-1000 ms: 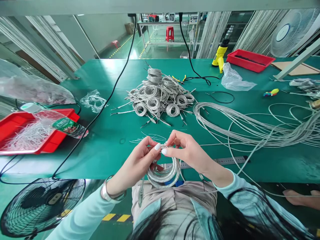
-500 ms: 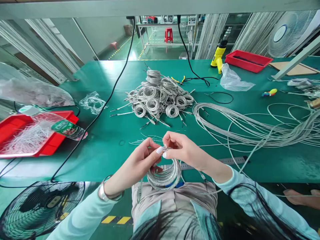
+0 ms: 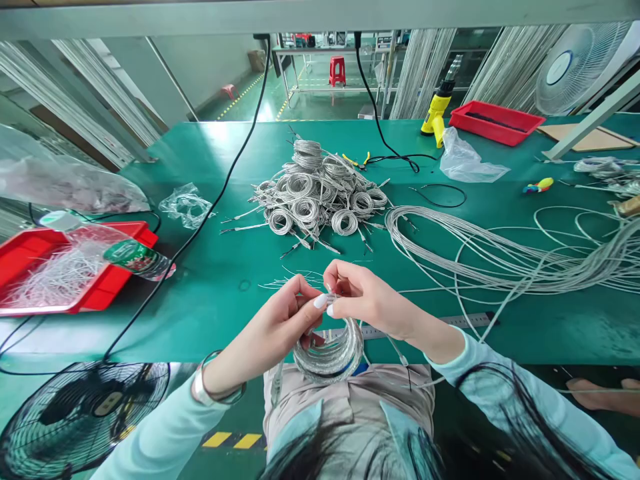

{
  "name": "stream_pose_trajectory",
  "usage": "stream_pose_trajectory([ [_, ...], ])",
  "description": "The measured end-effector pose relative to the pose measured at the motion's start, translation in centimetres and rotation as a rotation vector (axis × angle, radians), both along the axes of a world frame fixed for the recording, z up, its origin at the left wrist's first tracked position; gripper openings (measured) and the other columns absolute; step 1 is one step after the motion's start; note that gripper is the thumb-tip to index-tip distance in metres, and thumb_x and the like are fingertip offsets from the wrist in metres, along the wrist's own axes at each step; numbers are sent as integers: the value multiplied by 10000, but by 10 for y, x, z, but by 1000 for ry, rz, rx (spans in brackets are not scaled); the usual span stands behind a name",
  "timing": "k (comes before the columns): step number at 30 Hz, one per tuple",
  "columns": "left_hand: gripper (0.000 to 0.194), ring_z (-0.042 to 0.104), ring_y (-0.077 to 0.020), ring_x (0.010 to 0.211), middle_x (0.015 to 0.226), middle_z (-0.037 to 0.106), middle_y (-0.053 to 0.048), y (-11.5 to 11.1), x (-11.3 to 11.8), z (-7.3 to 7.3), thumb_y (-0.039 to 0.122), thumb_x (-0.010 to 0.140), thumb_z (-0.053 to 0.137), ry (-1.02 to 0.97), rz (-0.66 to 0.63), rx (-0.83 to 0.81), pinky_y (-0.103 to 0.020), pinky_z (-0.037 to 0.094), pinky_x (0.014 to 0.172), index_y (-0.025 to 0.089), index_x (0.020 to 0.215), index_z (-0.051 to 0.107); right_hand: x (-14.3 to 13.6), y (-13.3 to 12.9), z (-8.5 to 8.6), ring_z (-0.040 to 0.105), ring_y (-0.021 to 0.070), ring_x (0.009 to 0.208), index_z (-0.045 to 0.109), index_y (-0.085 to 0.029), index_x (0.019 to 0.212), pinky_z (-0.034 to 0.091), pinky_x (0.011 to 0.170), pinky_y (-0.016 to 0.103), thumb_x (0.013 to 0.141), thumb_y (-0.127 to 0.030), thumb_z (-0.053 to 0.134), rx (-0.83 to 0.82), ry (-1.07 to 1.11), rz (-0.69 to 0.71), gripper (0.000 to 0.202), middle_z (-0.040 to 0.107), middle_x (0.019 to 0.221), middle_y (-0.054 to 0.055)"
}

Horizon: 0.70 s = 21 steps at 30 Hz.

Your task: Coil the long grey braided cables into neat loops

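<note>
A coil of clear-jacketed silvery cable (image 3: 333, 357) hangs from my hands at the table's front edge, over my lap. My left hand (image 3: 295, 317) is closed on the top of the coil, thumb pressed down. Right against it, my right hand (image 3: 357, 293) pinches the same spot at the top of the coil; the small part between the fingertips is mostly hidden. A cable end with a dark tip (image 3: 403, 359) dangles below my right wrist. Farther back lies a pile of similar small coils (image 3: 315, 193) with stripped ends.
A steel ruler (image 3: 425, 328) lies behind my right forearm. Long loose cables (image 3: 500, 260) spread over the right side. At left stand a red tray (image 3: 107, 293) of white strips and a plastic bottle (image 3: 135, 257). A black cord (image 3: 220, 193) hangs across the left. A yellow heat gun (image 3: 437, 113) stands behind.
Both hands stay at the top of the coil with only slight finger shifts. The dangling cable end below my right wrist has swung a little lower.
</note>
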State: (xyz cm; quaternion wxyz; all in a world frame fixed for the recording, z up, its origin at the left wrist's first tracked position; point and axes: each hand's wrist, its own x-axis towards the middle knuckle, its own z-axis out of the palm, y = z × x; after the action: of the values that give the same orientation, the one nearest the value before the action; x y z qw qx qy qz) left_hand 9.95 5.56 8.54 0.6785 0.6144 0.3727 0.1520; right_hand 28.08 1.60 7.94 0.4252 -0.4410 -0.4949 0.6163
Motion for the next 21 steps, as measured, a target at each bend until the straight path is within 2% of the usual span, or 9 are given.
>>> stream_pose_trajectory([
  [3,330,452,-49,487,616,499,80,3,-2,-3,507,888,545,-16,95,34,-151,391,449,199,871,426,5,-4,-1,547,130,798,443,-221,1129,436,687,253,638,-190,781,-66,-40,139,597,555,945,-14],
  [5,330,434,-47,471,601,484,84,4,-3,-5,504,886,551,-33,162,15,-141,349,422,201,858,421,7,-7,-6,590,163,910,364,-245,1275,475,785,297,644,-177,810,-112,79,225,776,587,1023,12],
  [7,334,421,-45,469,598,472,84,4,-2,-7,494,881,566,-47,207,-14,-137,330,412,198,837,419,7,-9,-12,604,170,954,356,-233,1308,489,825,307,660,-174,816,-137,226,220,797,610,1021,23],
  [10,343,401,-41,470,601,461,82,1,0,-10,487,876,577,-74,256,-65,-136,329,411,191,812,417,5,-10,-21,622,153,914,415,-193,1285,508,781,266,643,-166,840,-160,310,154,770,637,971,32],
  [15,348,374,-43,468,594,428,85,-3,4,-13,483,873,584,-159,290,-203,-143,337,418,192,800,406,3,-11,-32,654,135,888,352,-237,1375,521,800,249,554,-76,878,-89,424,157,988,672,965,15],
  [18,362,377,-47,468,587,432,84,-6,6,-13,490,849,613,-179,329,-211,-146,342,416,193,801,411,2,-13,-36,658,104,854,429,-225,1319,512,799,205,541,-5,861,20,448,119,917,691,936,1],
  [21,374,367,-43,463,579,428,88,-10,10,-10,495,828,637,-195,345,-210,-139,333,415,195,806,413,-1,-15,-38,651,71,727,491,-217,1238,516,710,159,542,22,846,48,499,71,817,694,832,-32],
])
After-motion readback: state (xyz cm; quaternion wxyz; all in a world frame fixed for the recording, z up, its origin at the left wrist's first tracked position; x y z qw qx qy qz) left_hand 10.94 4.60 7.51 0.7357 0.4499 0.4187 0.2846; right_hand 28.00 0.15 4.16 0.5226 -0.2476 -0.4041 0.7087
